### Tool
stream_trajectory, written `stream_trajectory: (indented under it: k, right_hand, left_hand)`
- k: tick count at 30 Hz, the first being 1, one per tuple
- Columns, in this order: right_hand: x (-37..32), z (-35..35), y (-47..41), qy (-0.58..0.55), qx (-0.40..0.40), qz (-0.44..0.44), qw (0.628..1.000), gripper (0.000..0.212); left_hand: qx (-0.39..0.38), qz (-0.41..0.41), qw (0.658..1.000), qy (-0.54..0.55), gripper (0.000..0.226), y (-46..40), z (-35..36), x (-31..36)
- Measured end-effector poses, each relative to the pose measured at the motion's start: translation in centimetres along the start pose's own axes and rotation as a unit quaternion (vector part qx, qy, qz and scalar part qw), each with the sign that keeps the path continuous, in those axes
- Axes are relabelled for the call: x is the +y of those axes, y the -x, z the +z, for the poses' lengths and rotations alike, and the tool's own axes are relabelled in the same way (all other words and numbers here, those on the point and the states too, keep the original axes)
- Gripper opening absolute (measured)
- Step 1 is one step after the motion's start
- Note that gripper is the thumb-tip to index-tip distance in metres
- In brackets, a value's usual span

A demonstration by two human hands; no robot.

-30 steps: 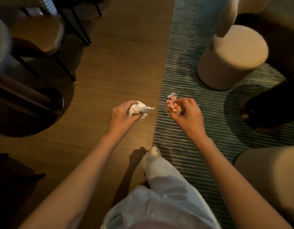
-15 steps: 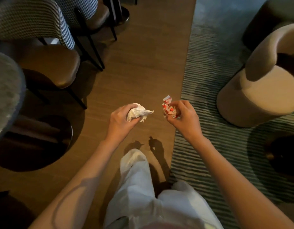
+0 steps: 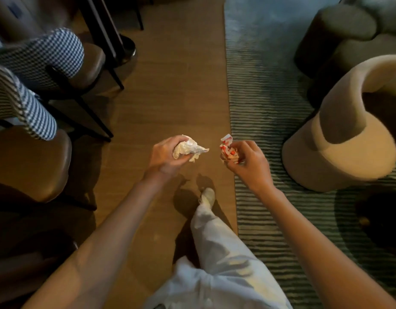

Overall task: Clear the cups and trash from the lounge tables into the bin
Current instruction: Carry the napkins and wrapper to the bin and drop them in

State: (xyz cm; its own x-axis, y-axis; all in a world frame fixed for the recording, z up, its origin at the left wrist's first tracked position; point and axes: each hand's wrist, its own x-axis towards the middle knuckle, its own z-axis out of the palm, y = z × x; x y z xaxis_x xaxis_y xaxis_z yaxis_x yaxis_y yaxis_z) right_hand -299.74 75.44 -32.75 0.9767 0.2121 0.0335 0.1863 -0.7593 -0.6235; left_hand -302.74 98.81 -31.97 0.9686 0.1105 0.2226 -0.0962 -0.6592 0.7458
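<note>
Carrying trash down the aisle, no bin in sight yet.

Our left hand grips a crumpled white napkin; our right hand pinches a red-and-white wrapper. Since a second ago we've walked on past the beige stool.

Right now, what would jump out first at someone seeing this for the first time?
Two bare hands in mid-frame: the left hand grips a crumpled white napkin, the right hand a crumpled red-and-white wrapper. Below them a wooden floor meets a striped rug, with a beige tub chair at right.
</note>
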Motion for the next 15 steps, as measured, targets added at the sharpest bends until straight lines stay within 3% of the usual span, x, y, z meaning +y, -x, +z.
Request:
stream_trajectory:
  k: [4,15]
  right_hand:
    - [1.6,-2.4,-12.4,-0.028,0.044,-0.009,0.999,0.039]
    - [4.8,-10.5,-40.9,-0.029,0.128,-0.01,0.991,0.035]
  left_hand:
    - [-0.002,-0.031,1.0,0.001,0.032,-12.6,1.2,-1.0]
    - [0.012,0.009,0.999,-0.03,0.033,-42.4,6.5,-0.4]
